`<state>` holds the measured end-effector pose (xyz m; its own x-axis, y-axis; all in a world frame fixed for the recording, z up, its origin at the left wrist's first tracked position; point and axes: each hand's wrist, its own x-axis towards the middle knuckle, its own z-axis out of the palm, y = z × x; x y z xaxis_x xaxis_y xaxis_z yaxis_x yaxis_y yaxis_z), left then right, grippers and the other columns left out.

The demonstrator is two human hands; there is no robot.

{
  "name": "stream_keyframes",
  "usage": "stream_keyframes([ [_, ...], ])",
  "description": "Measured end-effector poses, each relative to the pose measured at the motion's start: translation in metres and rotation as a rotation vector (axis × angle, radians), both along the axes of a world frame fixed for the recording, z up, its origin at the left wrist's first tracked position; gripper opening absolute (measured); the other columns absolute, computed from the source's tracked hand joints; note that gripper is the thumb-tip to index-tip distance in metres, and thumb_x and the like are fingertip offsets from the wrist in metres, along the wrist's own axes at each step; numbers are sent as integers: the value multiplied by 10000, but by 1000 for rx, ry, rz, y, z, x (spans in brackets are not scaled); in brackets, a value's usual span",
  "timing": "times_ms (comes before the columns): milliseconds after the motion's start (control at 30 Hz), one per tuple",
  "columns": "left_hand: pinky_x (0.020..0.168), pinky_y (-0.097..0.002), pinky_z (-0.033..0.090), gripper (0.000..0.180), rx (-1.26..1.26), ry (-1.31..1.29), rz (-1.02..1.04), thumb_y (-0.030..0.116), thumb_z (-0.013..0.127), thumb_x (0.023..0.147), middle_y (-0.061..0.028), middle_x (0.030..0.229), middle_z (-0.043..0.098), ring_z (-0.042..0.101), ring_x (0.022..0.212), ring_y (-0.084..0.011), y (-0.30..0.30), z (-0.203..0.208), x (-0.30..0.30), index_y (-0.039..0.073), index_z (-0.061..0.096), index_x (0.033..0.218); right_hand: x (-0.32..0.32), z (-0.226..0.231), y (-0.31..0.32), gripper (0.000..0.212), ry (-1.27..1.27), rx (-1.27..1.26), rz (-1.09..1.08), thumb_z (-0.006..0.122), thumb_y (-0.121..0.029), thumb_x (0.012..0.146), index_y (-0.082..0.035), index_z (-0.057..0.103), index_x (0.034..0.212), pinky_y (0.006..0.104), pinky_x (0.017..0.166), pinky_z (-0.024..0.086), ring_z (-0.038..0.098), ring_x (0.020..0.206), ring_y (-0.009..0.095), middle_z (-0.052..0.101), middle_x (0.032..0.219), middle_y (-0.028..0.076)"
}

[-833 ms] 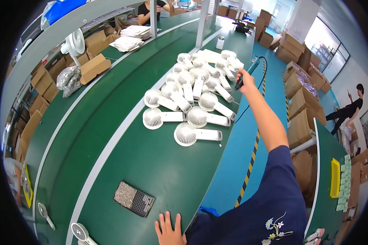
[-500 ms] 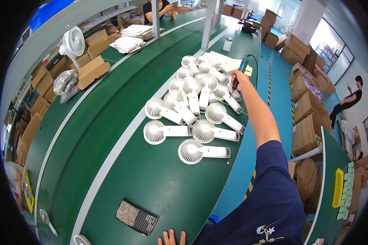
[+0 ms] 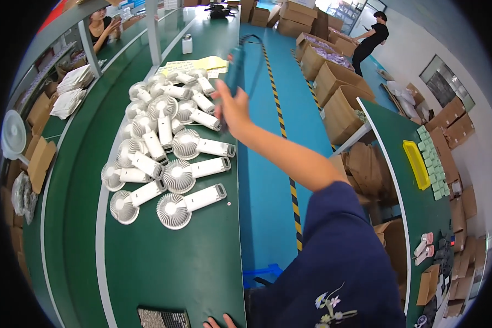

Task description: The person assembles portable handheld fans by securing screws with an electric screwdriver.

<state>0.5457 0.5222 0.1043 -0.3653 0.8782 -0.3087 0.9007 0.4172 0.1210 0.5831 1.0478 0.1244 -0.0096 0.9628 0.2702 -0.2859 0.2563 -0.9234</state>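
1. Now the right hand (image 3: 233, 109) shows right of the white handheld fans (image 3: 164, 106), no longer over them; that probably takes the blurred blue-green screwdriver (image 3: 236, 64) off their handles.
2. Whether its fingers clamp the tool, I cannot tell.
3. The fans lie piled on the green surface (image 3: 197, 268), far side.
4. Left hand (image 3: 221, 322): fingers apart, near end, right of the tray (image 3: 164, 318).
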Motion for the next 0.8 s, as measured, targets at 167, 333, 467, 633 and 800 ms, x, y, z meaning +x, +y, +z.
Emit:
stream_keyframes([
  [167,1004,-471,356,514,506,-782,263,265,637,824,-171,1250,544,493,1179,-329,-35,-28,-42,26,486,1254,24,-28,-182,452,640,-278,598,540,-502,860,-107,509,1077,259,364,300,370,415,130,480,711,45],
  [333,986,-352,410,342,728,-1712,429,46,464,922,-183,1274,524,571,1093,-247,-15,101,-66,-74,482,1241,33,-16,-325,649,599,59,717,489,-636,852,-61,431,1149,251,378,393,464,416,167,492,709,70],
  [467,999,-385,371,409,920,-1506,426,105,579,856,-144,1189,586,576,1083,-204,-43,135,-39,-8,498,1240,4,-35,-399,655,579,-70,1078,543,-621,831,-69,409,1157,293,424,421,500,490,179,518,742,83],
  [633,994,-465,353,408,1125,-1319,395,180,604,841,-124,1121,606,577,1056,-242,-78,138,-24,23,501,1203,4,-51,-436,608,609,-225,1351,530,-535,885,-39,384,1205,301,441,445,537,522,199,531,767,128],
  [800,989,-546,336,414,1238,-1053,376,255,629,825,-103,1053,626,578,1028,-280,-100,153,-32,54,505,1166,-12,-59,-472,585,530,-491,1353,419,-585,911,-55,398,1157,278,370,412,478,417,153,520,694,81],
])
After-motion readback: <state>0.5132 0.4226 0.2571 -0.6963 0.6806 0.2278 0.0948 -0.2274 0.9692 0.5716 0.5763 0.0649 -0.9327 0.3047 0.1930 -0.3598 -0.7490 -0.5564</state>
